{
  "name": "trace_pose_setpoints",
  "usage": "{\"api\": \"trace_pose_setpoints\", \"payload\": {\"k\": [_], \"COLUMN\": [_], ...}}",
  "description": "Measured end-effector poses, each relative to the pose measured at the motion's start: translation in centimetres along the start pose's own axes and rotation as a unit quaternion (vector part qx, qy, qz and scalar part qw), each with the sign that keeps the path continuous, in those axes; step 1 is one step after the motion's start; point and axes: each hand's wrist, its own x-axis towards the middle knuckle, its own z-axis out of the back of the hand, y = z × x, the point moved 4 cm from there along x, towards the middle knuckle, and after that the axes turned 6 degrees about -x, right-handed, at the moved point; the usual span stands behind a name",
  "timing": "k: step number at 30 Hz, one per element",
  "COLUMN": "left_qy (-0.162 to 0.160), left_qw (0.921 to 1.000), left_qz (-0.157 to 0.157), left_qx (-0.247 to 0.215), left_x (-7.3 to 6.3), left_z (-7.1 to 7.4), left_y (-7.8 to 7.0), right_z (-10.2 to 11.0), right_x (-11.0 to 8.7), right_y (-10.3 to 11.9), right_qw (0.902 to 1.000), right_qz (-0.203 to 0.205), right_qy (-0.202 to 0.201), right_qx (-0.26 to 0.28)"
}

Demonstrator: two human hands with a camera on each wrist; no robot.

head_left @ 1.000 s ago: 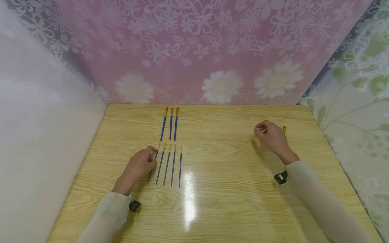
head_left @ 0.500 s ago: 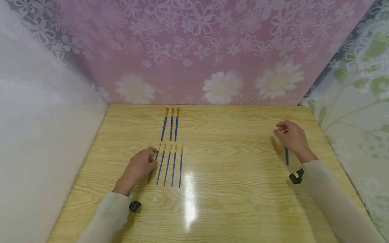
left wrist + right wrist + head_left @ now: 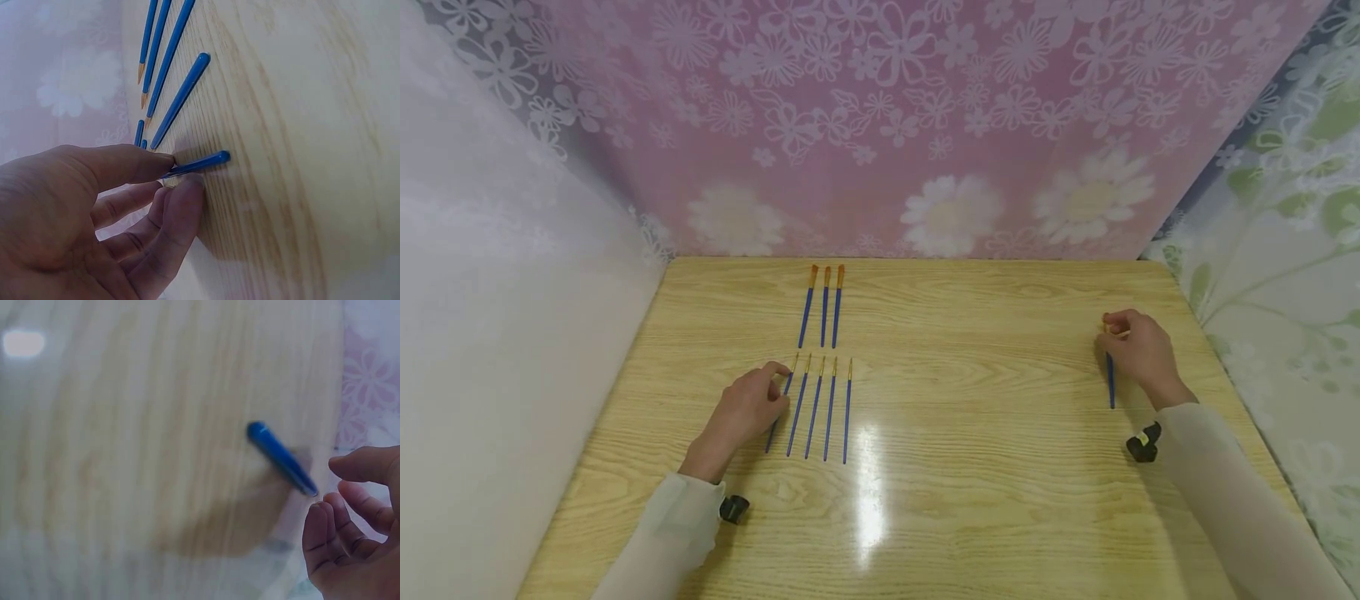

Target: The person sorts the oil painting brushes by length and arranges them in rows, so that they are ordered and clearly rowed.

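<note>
My left hand [image 3: 739, 414] pinches the leftmost paintbrush [image 3: 771, 437] in a row of several thin blue-handled brushes with gold ferrules, lying side by side on the table. In the left wrist view, thumb and fingers close round this brush [image 3: 209, 160], its blue handle end sticking out. Far to the right, my right hand [image 3: 1142, 352] hovers at the upper part of a single blue paintbrush [image 3: 1111, 385]. The right wrist view has thumb and fingertips bent but apart, beside the blue handle [image 3: 281, 457]; contact cannot be made out.
Three wider paintbrushes [image 3: 824, 312] lie behind the row. Their bristles point to the pink floral curtain [image 3: 865, 142] at the back edge of the wooden table [image 3: 962, 433]. A pale cloth [image 3: 512, 292] hangs at left, a leafy one [image 3: 1292, 275] at right.
My right hand has moved right and then slightly toward me, reaching the lone brush at the right. The left hand stays on its brush; the lying brushes have not moved.
</note>
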Motion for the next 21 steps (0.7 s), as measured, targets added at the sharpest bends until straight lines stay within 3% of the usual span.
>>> {"api": "trace_pose_setpoints", "payload": {"k": [10,21], "left_qy": [0.001,-0.001], "left_qw": [1.0000,1.0000], "left_qz": [-0.003,-0.009], "left_qx": [-0.003,-0.002], "left_x": [0.07,-0.06], "left_z": [0.01,0.08], "left_y": [-0.03,0.07], "right_z": [-0.46,-0.99], "right_x": [-0.17,-0.18], "right_y": [-1.12,-0.56], "right_qw": [0.9997,0.9993], "right_qz": [0.008,0.030], "right_qy": [-0.006,-0.002], "right_qx": [-0.022,-0.024]}}
